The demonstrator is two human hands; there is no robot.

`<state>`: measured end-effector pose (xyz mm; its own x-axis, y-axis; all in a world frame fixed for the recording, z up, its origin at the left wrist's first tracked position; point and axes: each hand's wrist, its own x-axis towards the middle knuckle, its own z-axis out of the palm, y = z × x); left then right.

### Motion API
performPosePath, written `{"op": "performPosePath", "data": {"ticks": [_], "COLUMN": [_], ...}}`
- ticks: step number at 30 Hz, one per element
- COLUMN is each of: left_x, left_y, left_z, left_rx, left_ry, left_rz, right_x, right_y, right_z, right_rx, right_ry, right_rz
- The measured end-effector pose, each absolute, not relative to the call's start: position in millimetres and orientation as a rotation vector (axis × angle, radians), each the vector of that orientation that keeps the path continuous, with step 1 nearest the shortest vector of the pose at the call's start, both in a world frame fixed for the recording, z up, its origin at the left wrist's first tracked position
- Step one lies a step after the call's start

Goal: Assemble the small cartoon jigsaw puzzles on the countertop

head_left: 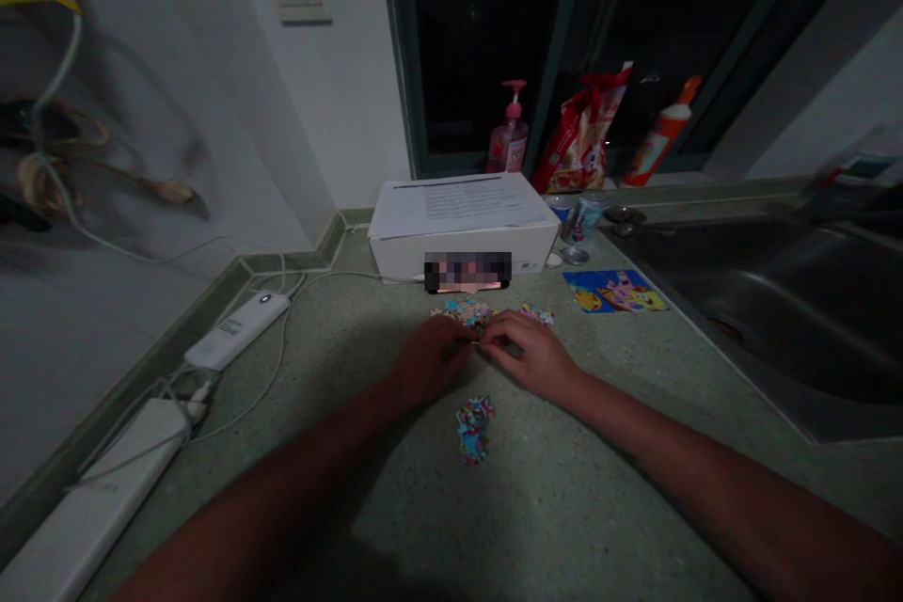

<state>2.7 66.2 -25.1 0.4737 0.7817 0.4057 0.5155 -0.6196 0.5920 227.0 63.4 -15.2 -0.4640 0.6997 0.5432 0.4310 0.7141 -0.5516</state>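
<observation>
"Hands, a pair: how are they standing?"

"My left hand (430, 359) and right hand (534, 356) are meeting over the speckled counter (564, 513). Both sets of fingertips are pinching a small pale piece (477, 343); its shape is too small to tell."

"Loose pieces, multicoloured: where, taking my hands as the clock's centre?"

"One heap (462, 308) is lying just beyond at twelve, partly hidden by my fingers. A smaller lot (540, 313) is showing at two, behind my right hand. A colourful cluster (473, 430) is lying at six, apart from both hands."

"Remaining stock?"

"Twelve: one phone (467, 275), screen blurred, standing against a white box (395, 254); printed paper (458, 205) is lying on top. Between two and three: one cartoon card (615, 291), lying flat. Three: one metal sink (783, 301). Nine: one white device (236, 331), with cables running from it."
</observation>
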Motion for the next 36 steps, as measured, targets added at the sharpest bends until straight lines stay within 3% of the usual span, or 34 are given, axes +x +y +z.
{"op": "performPosePath", "data": {"ticks": [36], "left_x": [1.7], "left_y": [60.9], "left_z": [-21.2], "left_rx": [2.182], "left_ry": [1.162], "left_rz": [1.11], "right_x": [225.9], "right_y": [61.6], "right_z": [-15.0], "right_rx": [-1.067], "right_ry": [-2.087], "right_rz": [0.523]}}
